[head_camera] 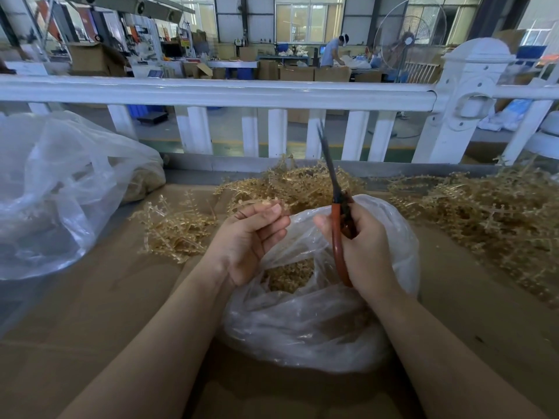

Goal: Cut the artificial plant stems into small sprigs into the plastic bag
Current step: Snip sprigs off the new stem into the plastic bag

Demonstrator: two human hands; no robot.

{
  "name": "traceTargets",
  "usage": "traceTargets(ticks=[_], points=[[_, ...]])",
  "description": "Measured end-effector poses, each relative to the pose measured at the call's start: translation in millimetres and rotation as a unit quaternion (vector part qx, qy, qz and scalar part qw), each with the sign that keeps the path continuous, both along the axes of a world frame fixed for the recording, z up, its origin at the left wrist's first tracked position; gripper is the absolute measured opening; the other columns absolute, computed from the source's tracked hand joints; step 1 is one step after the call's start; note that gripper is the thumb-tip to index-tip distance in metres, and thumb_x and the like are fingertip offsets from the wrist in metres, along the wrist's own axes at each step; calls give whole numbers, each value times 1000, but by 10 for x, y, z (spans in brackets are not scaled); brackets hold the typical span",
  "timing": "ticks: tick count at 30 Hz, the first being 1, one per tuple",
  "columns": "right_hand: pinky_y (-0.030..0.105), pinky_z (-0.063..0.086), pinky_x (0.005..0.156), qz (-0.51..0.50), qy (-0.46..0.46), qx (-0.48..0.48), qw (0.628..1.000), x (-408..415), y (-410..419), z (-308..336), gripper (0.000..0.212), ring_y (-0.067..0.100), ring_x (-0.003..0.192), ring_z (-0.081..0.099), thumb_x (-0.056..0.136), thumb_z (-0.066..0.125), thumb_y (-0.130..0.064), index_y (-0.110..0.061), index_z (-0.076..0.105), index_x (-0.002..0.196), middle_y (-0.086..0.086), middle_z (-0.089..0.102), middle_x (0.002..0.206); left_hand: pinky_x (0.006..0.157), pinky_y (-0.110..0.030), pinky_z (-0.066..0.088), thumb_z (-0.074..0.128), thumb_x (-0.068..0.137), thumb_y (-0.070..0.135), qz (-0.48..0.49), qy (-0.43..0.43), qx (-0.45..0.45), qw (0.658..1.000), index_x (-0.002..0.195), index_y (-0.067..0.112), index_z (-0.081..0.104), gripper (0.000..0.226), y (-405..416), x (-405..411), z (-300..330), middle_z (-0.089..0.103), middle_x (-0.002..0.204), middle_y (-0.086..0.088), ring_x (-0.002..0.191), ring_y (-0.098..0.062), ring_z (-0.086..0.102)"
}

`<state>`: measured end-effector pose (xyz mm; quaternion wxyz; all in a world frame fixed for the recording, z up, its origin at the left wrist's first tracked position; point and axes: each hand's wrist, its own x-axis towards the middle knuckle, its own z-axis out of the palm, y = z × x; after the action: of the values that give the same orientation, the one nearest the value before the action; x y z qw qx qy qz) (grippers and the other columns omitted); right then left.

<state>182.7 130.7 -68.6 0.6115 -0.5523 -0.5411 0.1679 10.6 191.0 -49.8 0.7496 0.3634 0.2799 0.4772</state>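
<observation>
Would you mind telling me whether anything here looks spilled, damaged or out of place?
Nothing stands out. The plastic bag sits open under both hands with cut sprigs inside. The right hand holds the scissors blades up, and the left hand pinches a stem piece. Uncut stems lie heaped on the table.

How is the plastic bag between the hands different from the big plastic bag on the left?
The plastic bag between the hands is smaller and open at the top, showing tan sprigs. The big plastic bag on the left is larger, crumpled, with contents barely visible. Both are clear and sit on the brown table.
</observation>
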Motion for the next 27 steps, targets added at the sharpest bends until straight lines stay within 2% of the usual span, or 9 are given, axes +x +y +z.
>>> traceTargets(ticks=[5,8,10,12,15,17,19,27], points=[[10,46,68,-11,-117,-37,992,8,28,-81,51,-4,84,62,71,62,-80,-34,60,92,-21,65,89,73,-22,60,75,69,8,68,18,22,997,91,8,71,23,-11,22,19,75,79,-6,74,-13,73],[19,49,72,-28,-184,-62,980,27,56,-119,59,-1,84,62,69,55,-84,-35,59,101,-18,66,89,77,-25,60,70,82,-2,117,55,69,989,89,5,69,9,-30,39,27,71,76,-7,74,-15,71],[18,48,72,-40,-215,-64,974,24,64,-130,60,0,85,61,70,54,-83,-34,59,105,-18,65,91,76,-25,59,68,86,-4,143,84,104,981,84,4,67,8,-43,48,26,68,73,-6,71,-15,69],[16,45,67,-61,-249,-59,965,20,67,-131,60,-1,81,59,70,52,-84,-32,58,100,-19,62,88,78,-26,59,67,87,-5,157,97,132,974,80,4,66,12,-46,55,28,67,69,-4,69,-15,67],[22,50,63,-91,-307,-57,946,19,68,-126,63,5,74,59,69,49,-85,-27,56,91,-14,61,84,77,-28,58,66,88,-6,169,110,172,964,78,6,68,15,-56,60,32,67,68,-3,67,-14,65],[22,51,62,-104,-335,-56,935,20,68,-115,64,5,74,59,69,47,-86,-26,56,90,-14,61,84,74,-26,57,64,88,-8,174,124,200,956,73,14,73,28,-65,60,35,68,65,0,65,-11,65],[22,51,62,-111,-345,-59,930,22,69,-108,64,5,75,59,69,47,-86,-27,55,91,-14,62,86,75,-27,57,63,89,-9,181,139,220,948,70,16,74,34,-64,55,30,69,64,1,66,-11,66],[30,57,65,-100,-320,-73,939,27,71,-107,68,4,74,59,66,46,-90,-27,58,91,-17,60,82,74,-25,56,64,87,-9,179,131,248,943,77,-3,67,12,-54,56,8,71,70,-5,72,-16,69]])
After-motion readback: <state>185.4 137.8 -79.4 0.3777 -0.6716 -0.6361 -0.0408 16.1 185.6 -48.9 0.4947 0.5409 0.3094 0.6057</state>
